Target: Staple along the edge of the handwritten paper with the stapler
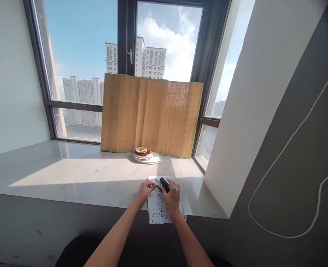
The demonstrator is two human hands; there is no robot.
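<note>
My right hand (172,195) is closed around a black stapler (164,184), which appears opened up, its dark cover apart from a narrow metal part (158,183). Close by on the left, my left hand (146,190) has its fingertips pinched together at the tip of that metal part. Whatever sits between those fingertips is too small to make out. Beneath both hands lie sheets of paper (156,207) covered in dark handwriting, their near end hanging past the front edge of the sill.
A pale stone window sill (97,185) spans the view. Stacked plates (143,157) stand farther back, before a bamboo mat (151,115) leaning on the window. Small scraps (98,169) lie left. A beaded cord (275,163) hangs at right beside a white wall (236,122).
</note>
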